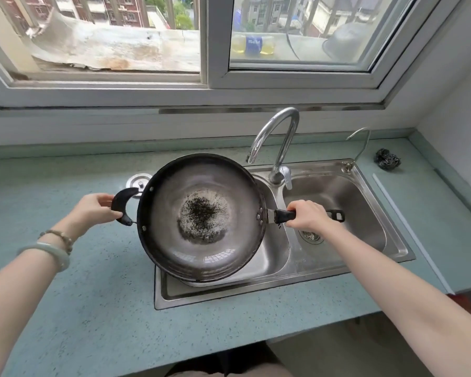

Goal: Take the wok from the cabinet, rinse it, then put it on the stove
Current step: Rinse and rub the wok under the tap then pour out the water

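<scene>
wok held by both handles over the sink

the right hand (309, 213) is curling its fingers round the long straight black handle (284, 214). the left hand (93, 209) is pinching the short curved black helper handle (121, 206) between thumb and fingers. between them the round, dark-rimmed steel wok (201, 216) is hanging over the left basin of the stainless double sink (256, 292). whether its near rim is touching the steel, i cannot tell.

it is looking stiff and fairly heavy, and its smooth bowl is likely going to be slippery once wet. so the two handles are the sensible places to be holding it, and a one-handed lift by the long handle is probably going to strain the wrist.

its open side is facing up, with a dark speckled patch sitting in the centre. its long axis is running left to right, with the long handle pointing right over the right basin.

the curved chrome tap (280, 137) is standing just behind the far rim, with no water showing. a steel scouring ball (388, 159) is lying on the pale green countertop (93, 308), well apart to the right.
</scene>
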